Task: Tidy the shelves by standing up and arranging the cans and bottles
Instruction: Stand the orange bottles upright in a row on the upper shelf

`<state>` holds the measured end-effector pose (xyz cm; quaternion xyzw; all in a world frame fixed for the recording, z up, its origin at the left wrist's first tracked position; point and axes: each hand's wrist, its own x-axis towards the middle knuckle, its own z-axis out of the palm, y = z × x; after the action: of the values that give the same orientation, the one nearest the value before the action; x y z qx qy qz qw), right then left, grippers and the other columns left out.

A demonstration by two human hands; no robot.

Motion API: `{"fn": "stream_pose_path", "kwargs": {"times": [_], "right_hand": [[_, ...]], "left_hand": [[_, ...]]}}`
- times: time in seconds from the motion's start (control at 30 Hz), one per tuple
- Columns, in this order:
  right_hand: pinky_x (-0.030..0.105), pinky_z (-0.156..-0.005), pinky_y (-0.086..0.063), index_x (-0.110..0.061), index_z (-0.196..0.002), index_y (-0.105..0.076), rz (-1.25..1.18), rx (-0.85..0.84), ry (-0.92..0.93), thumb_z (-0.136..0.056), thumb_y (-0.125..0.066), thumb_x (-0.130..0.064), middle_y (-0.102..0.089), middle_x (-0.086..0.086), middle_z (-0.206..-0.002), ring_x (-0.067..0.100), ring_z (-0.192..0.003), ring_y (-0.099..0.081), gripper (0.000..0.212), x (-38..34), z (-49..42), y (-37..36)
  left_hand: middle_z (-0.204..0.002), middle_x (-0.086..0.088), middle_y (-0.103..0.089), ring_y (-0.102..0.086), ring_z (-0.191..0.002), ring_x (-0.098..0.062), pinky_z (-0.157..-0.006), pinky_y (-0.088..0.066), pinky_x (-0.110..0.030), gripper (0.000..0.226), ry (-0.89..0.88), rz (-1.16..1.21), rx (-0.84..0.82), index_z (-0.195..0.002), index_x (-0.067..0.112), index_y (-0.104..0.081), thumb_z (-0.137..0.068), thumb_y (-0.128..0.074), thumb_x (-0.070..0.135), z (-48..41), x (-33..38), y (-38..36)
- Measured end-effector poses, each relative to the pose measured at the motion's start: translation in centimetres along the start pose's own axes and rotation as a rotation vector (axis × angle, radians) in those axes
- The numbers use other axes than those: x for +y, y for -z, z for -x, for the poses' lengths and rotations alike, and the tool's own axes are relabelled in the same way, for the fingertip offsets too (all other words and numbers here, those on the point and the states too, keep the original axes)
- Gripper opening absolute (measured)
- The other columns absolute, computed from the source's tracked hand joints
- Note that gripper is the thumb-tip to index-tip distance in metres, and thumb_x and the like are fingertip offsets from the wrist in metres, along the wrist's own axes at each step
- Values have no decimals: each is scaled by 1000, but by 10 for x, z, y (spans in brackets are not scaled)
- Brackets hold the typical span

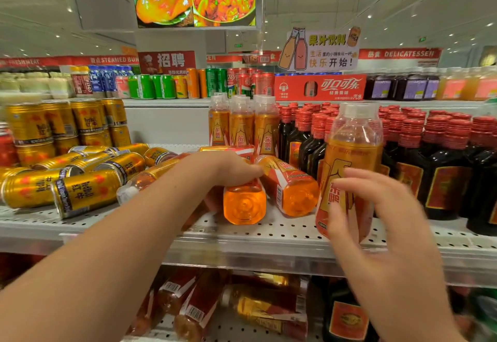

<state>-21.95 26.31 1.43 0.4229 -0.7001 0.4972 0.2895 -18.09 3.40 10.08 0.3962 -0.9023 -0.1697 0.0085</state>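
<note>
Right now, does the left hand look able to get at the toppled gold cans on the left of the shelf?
Probably yes. The left hand rests on a lying orange bottle, and the toppled gold cans lie beside that forearm at the open shelf front, with nothing standing before them.

My right hand (pixel 376 207) is motion-blurred; my left hand (pixel 228 169) hides the bottle (pixel 243 204) neck toward twelve o'clock.

Shelf (pixel 269 230), 6 o'clock: perforated sheet metal, matt white paint.
Cans (pixel 80 191), 9 o'clock: gold metal, glossy, bare silvery rims.
Orange bottles (pixel 243 204), centre: clear smooth plastic, glossy printed wrap.
Upright bottle (pixel 352 153), 3 o'clock: clear plastic, white cap.
Dark bottles (pixel 441 180), 3 o'clock: glossy, ribbed red caps.
</note>
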Motion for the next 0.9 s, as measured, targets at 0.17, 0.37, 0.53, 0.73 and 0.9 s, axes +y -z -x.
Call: {"fn": "stream_pose_path", "kwargs": {"times": [0.17, 0.37, 0.53, 0.73, 0.9], "right_hand": [[10, -112, -21, -28, -143, -46, 120, -285, 81, -96, -58, -37, -43, -10, -145, 5, -139, -33, 49, -22, -20, -44], [40, -114, -35, -18, -147, -40, 174, -363, -30, -97, -48, -25, -45, 4, -144, 19, -136, -36, 51, -22, -61, -84], [44, -112, -36, -16, -144, -42, 107, -342, -38, -96, -39, -18, -49, 4, -135, 22, -127, -41, 48, -29, -66, -100], [37, -99, -53, -34, -153, -25, -212, -310, -156, -101, -41, -11, -57, 0, -134, 14, -119, -57, 59, -31, -64, -110], [40, -100, -53, -33, -149, -30, -196, -312, -146, -100, -39, -4, -58, 3, -137, 13, -129, -52, 58, -30, -62, -107]], "left_hand": [[-97, -8, -59, -70, -73, -26, -44, -57, -32, 78, -42, 154, -18, -124, 13, -47, -79, -63, 74, -9, -6, -6], [-102, 1, -62, -61, -82, -14, -57, -47, -30, 89, -152, 170, 216, -151, 16, -28, -85, -57, 68, -2, -23, -17], [-77, 15, -61, -63, -64, -1, -52, -54, -29, 46, -388, 334, 601, -115, 44, -28, -86, -57, 66, 28, -49, -33], [-123, 11, -60, -62, -106, -6, -82, -54, -27, 78, -541, 559, 644, -148, 41, -19, -87, -66, 54, 37, -58, -46], [-152, 6, -40, -38, -140, -11, -111, -45, -42, 100, -589, 505, 579, -157, 40, -7, -85, -76, 45, 30, -64, -44]]}}
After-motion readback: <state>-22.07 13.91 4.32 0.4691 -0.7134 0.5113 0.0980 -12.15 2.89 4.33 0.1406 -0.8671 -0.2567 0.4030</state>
